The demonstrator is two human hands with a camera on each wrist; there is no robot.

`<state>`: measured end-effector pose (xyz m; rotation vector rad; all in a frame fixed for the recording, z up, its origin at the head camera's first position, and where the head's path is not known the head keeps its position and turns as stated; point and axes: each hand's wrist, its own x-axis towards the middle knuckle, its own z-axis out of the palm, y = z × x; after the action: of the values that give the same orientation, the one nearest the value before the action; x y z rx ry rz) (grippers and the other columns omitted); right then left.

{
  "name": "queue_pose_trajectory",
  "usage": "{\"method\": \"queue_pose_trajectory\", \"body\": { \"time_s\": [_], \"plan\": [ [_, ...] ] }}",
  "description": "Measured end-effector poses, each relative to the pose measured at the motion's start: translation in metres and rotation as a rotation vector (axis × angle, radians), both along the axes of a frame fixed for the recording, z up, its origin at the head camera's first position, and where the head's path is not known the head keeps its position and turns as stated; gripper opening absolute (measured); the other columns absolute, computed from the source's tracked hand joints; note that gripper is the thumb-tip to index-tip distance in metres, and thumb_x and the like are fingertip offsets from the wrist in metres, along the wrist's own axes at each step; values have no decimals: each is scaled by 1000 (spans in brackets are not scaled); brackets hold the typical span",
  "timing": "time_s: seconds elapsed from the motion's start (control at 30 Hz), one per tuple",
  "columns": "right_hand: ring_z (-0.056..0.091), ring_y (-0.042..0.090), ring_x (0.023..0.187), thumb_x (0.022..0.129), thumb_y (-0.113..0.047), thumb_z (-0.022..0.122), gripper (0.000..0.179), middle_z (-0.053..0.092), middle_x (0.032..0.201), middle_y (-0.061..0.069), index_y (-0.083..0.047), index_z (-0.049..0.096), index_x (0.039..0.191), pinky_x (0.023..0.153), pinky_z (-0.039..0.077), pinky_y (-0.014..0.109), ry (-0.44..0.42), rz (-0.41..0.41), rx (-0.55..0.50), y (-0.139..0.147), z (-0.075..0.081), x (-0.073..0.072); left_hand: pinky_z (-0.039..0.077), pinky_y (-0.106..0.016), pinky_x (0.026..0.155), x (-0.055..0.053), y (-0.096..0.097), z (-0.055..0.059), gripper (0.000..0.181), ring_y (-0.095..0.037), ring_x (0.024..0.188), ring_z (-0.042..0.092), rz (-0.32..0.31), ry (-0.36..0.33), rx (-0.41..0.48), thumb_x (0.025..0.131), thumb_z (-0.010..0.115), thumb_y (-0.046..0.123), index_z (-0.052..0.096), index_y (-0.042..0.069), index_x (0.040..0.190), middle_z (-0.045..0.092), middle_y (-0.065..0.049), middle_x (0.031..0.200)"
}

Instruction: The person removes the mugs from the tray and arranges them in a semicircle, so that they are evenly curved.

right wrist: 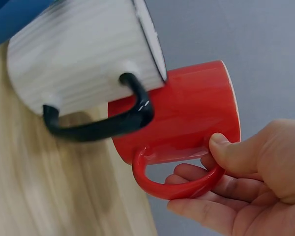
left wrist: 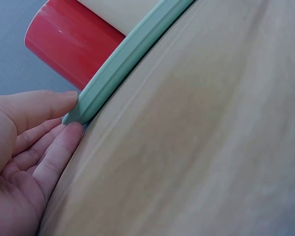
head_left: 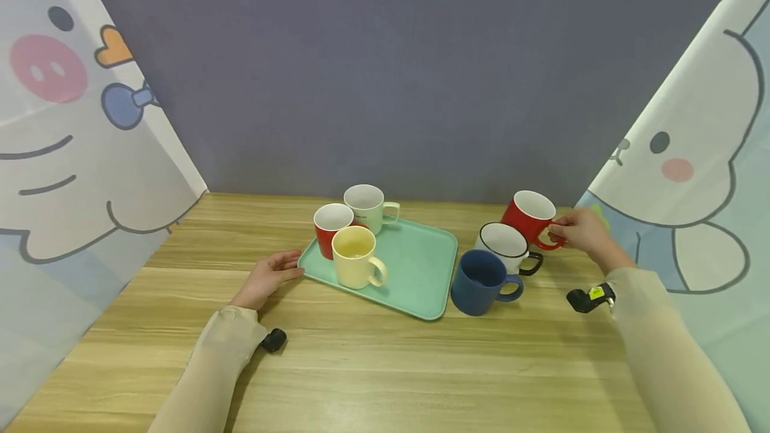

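At the back right, my right hand (head_left: 582,230) grips the handle of a red mug (head_left: 525,219) with a white inside. Thumb and curled fingers close on that handle in the right wrist view. Whether the mug's base touches the table is hidden. Just in front of it stand a white mug (head_left: 496,239) with black rim and handle, and a dark blue mug (head_left: 472,289). My left hand (head_left: 269,277) pinches the left corner of a mint green tray (head_left: 415,266) between thumb and finger. On the tray are another red mug (head_left: 325,239), a yellow mug (head_left: 351,269) and a pale green mug (head_left: 368,209).
Everything stands on a wood-grain table (head_left: 361,366). A grey wall panel (head_left: 385,72) rises behind it, with cartoon-printed sheets on both sides. The blue mug is close to the tray's right edge.
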<state>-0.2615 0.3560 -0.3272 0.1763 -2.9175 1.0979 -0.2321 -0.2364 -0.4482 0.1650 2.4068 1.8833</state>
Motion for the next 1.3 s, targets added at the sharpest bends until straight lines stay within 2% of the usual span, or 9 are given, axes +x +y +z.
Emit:
{"method": "queue_pose_trajectory", "body": {
  "time_s": [0.27, 0.53, 0.67, 0.9, 1.07, 1.3],
  "plan": [
    [63, 8, 63, 96, 4, 58, 23, 70, 77, 16, 27, 58, 92, 59, 57, 24, -45, -7, -27, 11, -10, 12, 46, -14, 88, -2, 1, 1, 56, -42, 129, 47, 3, 1, -9, 95, 66, 5, 42, -13, 143, 50, -32, 139],
    [62, 9, 64, 96, 0, 60, 23, 71, 77, 17, 23, 62, 92, 58, 56, 26, -34, 1, 58, 20, -17, 25, 46, -13, 88, -5, 2, -1, 56, -41, 129, 48, 10, 9, -7, 94, 68, 4, 44, -13, 141, 51, -32, 138],
    [62, 11, 68, 97, -2, 60, 24, 71, 78, 16, 21, 62, 92, 59, 56, 26, -44, 0, 62, 20, -20, 30, 46, -14, 87, -5, 2, -1, 56, -41, 129, 48, 9, 8, -13, 94, 68, 5, 44, -13, 142, 51, -32, 138],
    [61, 9, 69, 98, -4, 60, 25, 71, 77, 11, 19, 64, 92, 60, 55, 24, -70, -3, 61, 20, -28, 33, 46, -14, 88, -5, 0, 1, 56, -41, 129, 48, 9, 4, -22, 95, 68, 5, 43, -13, 142, 51, -32, 138],
    [63, 9, 70, 98, -6, 59, 27, 71, 80, 13, 21, 63, 96, 63, 57, 27, -81, 1, 29, 20, -31, 32, 46, -14, 88, -6, -1, 2, 55, -41, 128, 49, 18, 12, -26, 94, 68, 5, 44, -13, 141, 51, -32, 137],
    [64, 12, 72, 100, -12, 59, 30, 71, 83, 10, 18, 64, 98, 65, 57, 29, -118, 0, 11, 24, -34, 30, 48, -15, 88, -4, -2, -1, 57, -36, 126, 52, 9, 1, -38, 95, 68, 7, 43, -14, 142, 51, -31, 138]
  ]
}}
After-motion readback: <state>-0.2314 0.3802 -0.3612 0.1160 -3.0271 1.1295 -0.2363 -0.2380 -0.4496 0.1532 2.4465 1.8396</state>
